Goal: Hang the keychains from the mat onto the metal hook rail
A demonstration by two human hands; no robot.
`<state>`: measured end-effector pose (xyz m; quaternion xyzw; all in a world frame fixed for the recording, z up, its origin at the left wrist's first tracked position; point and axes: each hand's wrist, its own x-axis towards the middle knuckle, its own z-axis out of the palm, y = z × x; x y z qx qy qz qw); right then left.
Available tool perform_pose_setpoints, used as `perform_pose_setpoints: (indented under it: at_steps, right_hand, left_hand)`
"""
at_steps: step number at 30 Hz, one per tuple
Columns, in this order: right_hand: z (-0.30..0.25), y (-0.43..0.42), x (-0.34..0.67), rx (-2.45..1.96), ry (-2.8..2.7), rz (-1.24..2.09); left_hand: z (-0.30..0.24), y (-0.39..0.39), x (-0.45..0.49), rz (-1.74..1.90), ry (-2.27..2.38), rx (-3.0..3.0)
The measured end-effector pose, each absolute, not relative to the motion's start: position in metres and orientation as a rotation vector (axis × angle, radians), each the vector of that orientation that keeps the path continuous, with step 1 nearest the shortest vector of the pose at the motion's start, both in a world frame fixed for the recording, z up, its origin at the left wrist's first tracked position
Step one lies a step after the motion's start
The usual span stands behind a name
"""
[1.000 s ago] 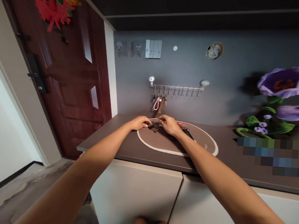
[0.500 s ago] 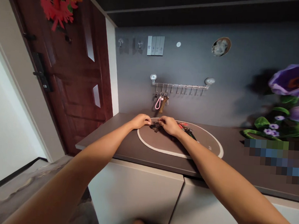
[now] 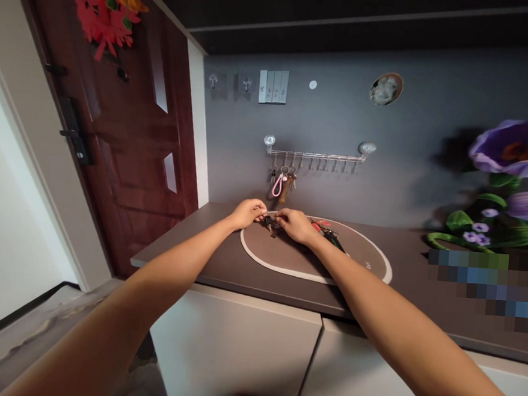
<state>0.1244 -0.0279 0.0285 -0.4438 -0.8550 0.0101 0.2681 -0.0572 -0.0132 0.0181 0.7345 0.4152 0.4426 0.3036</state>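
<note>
My left hand (image 3: 248, 214) is over the far left part of an oval brown mat (image 3: 282, 261) with a pale rim. Its fingers pinch one side of a small dark bunch of keys (image 3: 271, 225). From the other side, my right hand (image 3: 296, 225) grips the same bunch with its fingertips. Fine details of the bunch are too small to make out. Partly behind my right wrist, more keys (image 3: 332, 238) with red and dark green parts lie on the mat.
Above the mat, a clear hook rail (image 3: 316, 156) on the grey wall carries several hanging keys, a pink strap (image 3: 277, 185) and a brown tag (image 3: 285, 190). Purple artificial flowers (image 3: 516, 149) stand at the right of the counter (image 3: 401, 298). A dark red door (image 3: 130, 170) is at the left.
The view has tilted slightly. Both hands stay at the dark bunch; it has turned a little between them, and my right hand has shifted slightly left.
</note>
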Motion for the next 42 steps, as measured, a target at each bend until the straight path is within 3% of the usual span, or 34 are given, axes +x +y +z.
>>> perform_pose_setpoints:
  at_steps: [12,42]
  right_hand:
    - [0.032,-0.031,0.12,-1.027,-2.197,0.041]
    - [0.027,-0.019,0.124,-0.893,-1.979,0.352]
  left_hand:
    - [0.021,-0.019,-0.05,1.254,0.93,1.58]
    - [0.023,-0.024,-0.048,1.265,0.861,1.617]
